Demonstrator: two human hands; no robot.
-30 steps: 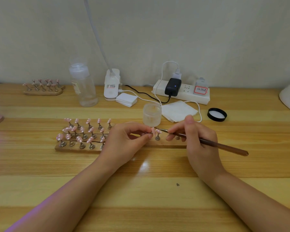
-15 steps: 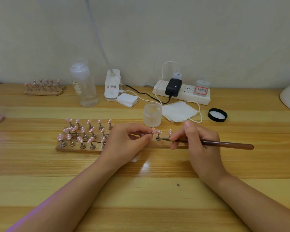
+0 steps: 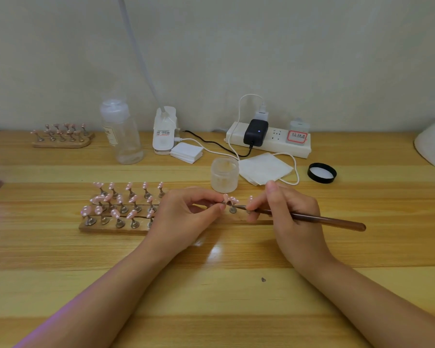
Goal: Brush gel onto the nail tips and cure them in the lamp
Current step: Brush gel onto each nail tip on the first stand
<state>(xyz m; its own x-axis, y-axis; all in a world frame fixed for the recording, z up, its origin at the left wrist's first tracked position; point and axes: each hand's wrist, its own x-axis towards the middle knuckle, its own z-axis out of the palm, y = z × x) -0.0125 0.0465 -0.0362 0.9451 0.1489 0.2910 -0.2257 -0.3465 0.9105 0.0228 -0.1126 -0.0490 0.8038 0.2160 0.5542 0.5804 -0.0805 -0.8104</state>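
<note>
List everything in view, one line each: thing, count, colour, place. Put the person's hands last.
table: one, light wood, under everything.
nail tip board: one, wooden, centre-left, rows of pink white-dotted tips on metal stands.
second tip board: one, wooden, far left rear.
gel jar: one, frosted clear, open, behind the hands.
jar lid: one, black, right of the wipes.
wipes: small stack, white, beside the jar.
pad stack: one, white, rear centre.
bottle: one, clear, rear left.
power strip: one, white, rear, black adapter plugged in.
left hand: pinches one tip's stand.
right hand: grips brown brush, its end at that tip.
</note>
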